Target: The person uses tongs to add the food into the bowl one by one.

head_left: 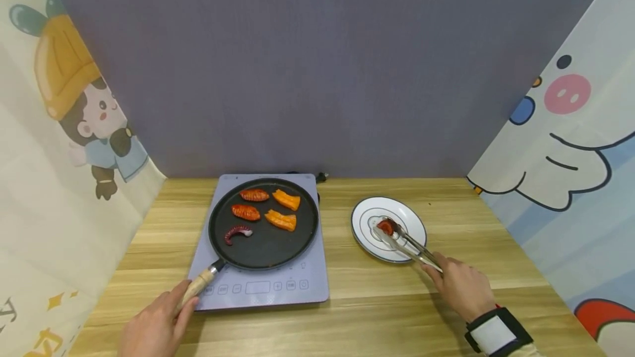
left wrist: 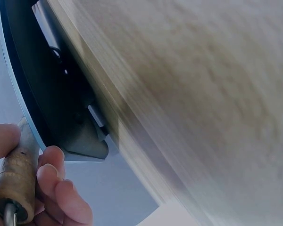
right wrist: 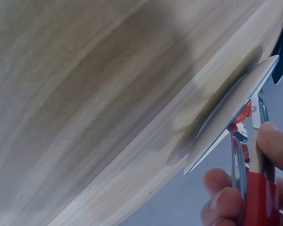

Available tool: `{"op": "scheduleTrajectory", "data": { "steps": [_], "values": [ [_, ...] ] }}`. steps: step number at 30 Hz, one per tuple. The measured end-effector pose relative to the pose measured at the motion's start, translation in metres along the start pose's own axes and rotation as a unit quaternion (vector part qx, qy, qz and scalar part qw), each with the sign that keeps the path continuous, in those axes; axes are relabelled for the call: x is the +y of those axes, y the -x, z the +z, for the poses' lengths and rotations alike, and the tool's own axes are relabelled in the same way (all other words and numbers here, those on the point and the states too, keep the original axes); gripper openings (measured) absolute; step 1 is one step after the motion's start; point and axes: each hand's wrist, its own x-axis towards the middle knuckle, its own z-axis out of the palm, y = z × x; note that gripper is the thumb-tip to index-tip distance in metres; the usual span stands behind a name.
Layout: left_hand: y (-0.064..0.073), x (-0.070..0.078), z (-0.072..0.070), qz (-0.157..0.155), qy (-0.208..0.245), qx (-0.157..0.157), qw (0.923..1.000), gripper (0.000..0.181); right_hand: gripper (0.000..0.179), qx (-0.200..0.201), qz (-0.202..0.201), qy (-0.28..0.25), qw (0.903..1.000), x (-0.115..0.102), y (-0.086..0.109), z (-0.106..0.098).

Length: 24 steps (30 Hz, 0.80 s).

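Note:
My left hand (head_left: 155,319) grips the wooden handle (head_left: 199,283) of a flat black frying pan (head_left: 273,247). In the pan lie two scored red-orange sausage-like pieces (head_left: 245,212), two orange pieces (head_left: 280,220) and a curled purple octopus tentacle (head_left: 233,231). My right hand (head_left: 463,286) holds metal tongs (head_left: 409,248), with a red section near the hand in the right wrist view. The tongs' tips are around a dark red food piece (head_left: 385,228) over the middle of a white plate (head_left: 397,206). Part of that piece is hidden by the tips.
The pan stands on a grey induction cooktop (head_left: 317,286) with touch buttons along its front. A black plug (head_left: 321,177) lies behind it. A wooden table (head_left: 342,324) carries everything, backed by a grey panel (head_left: 317,70), with printed cloths at both sides.

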Motion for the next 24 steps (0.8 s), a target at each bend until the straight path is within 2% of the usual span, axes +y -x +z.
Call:
{"op": "scheduleTrajectory", "data": {
  "steps": [10,24],
  "values": [
    [0.0008,0.0017,-0.0001,-0.006,0.0,0.002,1.0,0.039,0.03,0.034,-0.019,0.003,0.9992,0.0004,-0.0008,0.0005],
    [0.0009,-0.0004,0.0006,-0.003,0.004,0.0,1.0,0.04,0.033,0.049,-0.026,-0.003,0.9984,-0.001,-0.0005,-0.0011]
  ]
}}
